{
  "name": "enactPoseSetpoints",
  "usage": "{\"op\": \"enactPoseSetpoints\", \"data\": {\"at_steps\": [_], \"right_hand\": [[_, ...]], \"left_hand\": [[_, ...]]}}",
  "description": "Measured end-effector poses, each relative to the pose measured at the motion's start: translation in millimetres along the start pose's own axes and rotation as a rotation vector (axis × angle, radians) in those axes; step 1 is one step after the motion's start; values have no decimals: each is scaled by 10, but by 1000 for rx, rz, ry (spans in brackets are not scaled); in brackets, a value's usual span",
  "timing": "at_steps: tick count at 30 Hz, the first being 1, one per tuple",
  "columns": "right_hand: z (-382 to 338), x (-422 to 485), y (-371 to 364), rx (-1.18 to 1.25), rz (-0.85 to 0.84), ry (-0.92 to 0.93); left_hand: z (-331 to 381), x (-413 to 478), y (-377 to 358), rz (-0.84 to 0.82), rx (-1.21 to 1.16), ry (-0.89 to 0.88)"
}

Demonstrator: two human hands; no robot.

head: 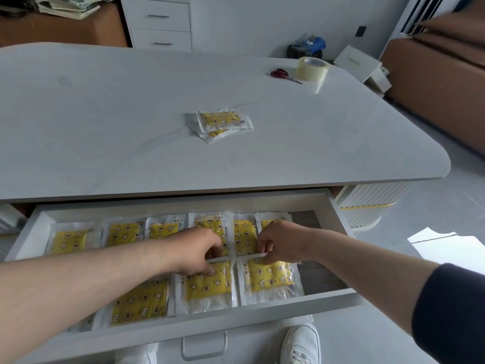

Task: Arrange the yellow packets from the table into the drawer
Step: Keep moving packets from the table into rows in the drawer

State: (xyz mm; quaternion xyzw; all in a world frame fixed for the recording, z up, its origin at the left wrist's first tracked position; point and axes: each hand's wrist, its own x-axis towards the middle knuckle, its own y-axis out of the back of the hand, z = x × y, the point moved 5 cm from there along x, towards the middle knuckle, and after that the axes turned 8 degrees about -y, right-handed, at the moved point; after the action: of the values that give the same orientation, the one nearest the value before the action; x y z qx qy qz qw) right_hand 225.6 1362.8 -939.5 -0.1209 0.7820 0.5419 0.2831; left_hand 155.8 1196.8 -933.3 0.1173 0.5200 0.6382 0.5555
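The white drawer [338, 206] under the table is pulled open, and several yellow packets with star and moon prints lie flat in it in two rows. My left hand [199, 254] pinches the top edge of a front-row packet [208, 285]. My right hand [278, 241] pinches the top edge of the packet [270, 281] beside it, at the right end of the front row. A small stack of yellow packets [221, 123] lies on the white table [105, 122], near its middle.
Red-handled scissors [284, 75] and a roll of clear tape [312, 69] sit at the table's far right. A white drawer cabinet [160, 22] stands behind the table. Brown boxes [441, 82] stand to the right. My white shoe [301, 342] is below the drawer front.
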Motion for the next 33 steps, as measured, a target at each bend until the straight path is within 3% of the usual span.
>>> {"op": "enactPoseSetpoints", "data": {"at_steps": [9, 21, 33], "right_hand": [[18, 61, -87, 27, -23, 14], [47, -82, 97, 145, 29, 65], [-29, -152, -70, 40, -35, 110]], "left_hand": [[-16, -2, -78, -6, -54, 4], [37, -77, 110, 53, 140, -166], [71, -95, -87, -119, 233, -245]]}}
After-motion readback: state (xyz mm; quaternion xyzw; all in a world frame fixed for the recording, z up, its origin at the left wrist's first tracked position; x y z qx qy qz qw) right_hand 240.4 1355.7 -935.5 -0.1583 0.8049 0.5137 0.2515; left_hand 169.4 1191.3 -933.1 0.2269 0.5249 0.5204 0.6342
